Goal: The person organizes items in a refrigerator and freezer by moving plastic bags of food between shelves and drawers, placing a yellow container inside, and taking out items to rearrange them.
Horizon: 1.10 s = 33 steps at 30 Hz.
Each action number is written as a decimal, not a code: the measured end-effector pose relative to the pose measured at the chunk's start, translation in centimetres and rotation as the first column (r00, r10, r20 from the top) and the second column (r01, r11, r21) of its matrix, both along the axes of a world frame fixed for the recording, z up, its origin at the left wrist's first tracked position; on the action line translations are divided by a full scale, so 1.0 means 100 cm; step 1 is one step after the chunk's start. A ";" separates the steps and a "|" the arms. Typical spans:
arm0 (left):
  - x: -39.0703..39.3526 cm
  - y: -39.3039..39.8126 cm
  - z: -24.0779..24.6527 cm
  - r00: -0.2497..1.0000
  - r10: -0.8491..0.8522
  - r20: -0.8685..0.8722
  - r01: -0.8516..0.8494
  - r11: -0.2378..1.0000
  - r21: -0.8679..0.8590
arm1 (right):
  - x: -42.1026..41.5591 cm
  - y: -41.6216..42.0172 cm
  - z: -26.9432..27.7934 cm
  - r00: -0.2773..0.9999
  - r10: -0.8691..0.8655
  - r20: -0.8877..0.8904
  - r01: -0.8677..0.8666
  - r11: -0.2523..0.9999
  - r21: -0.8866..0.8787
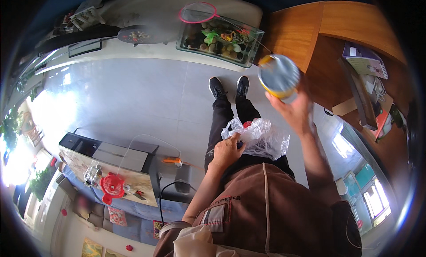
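My right hand [294, 110] grips a round can [279, 74] with a silvery end and a yellow band. The can is blurred and tilted, its end facing up toward me, in front of the wooden cabinet. In my left hand [228, 152] is the gathered top of a clear plastic bag [269, 140], held in front of my thighs. Something red [247, 124] shows at the bag; crumpled film hides most of it. A small dark object [239, 144] is at my left fingertips, too covered to name.
Beyond my shoes stands a glass fish tank [216, 40] with pebbles, a pink-rimmed net [198, 12] across its top. The wooden cabinet [293, 30] holds notebooks [366, 62] and cables. At left, a table [146, 187] carries a red basket [112, 186]; an orange power strip [171, 160] is beside it.
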<state>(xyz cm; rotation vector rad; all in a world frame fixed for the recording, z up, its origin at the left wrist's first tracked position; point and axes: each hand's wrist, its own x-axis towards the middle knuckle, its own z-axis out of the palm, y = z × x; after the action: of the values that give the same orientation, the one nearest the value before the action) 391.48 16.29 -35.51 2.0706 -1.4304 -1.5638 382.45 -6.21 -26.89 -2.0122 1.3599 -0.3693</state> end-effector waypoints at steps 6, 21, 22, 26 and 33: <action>0.001 -0.001 -0.003 0.998 0.036 -0.045 -0.036 0.999 0.006 | 0.004 -0.004 -0.019 0.999 0.015 0.042 -0.016 0.999 0.028; 0.001 -0.004 -0.004 0.999 0.029 -0.033 -0.028 0.999 0.035 | -0.010 -0.002 -0.024 1.000 -0.027 -0.012 0.029 0.993 0.118; 0.001 -0.003 -0.005 0.999 0.022 -0.031 -0.022 0.999 0.025 | -0.011 -0.001 -0.024 1.000 -0.024 -0.011 0.025 0.994 0.110; 0.000 -0.003 -0.006 0.999 0.023 -0.045 -0.023 1.000 0.010 | -0.011 0.001 -0.019 0.999 -0.038 0.025 0.035 0.995 0.089; 0.001 -0.005 -0.005 0.998 0.015 -0.054 -0.014 1.000 0.014 | -0.013 0.004 -0.015 0.998 -0.013 0.059 0.009 0.998 0.064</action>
<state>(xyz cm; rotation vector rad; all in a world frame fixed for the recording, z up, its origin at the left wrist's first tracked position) 391.59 15.80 -35.98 2.0259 -1.3869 -1.6154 381.19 -5.86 -28.44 -1.9272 1.3303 -0.3833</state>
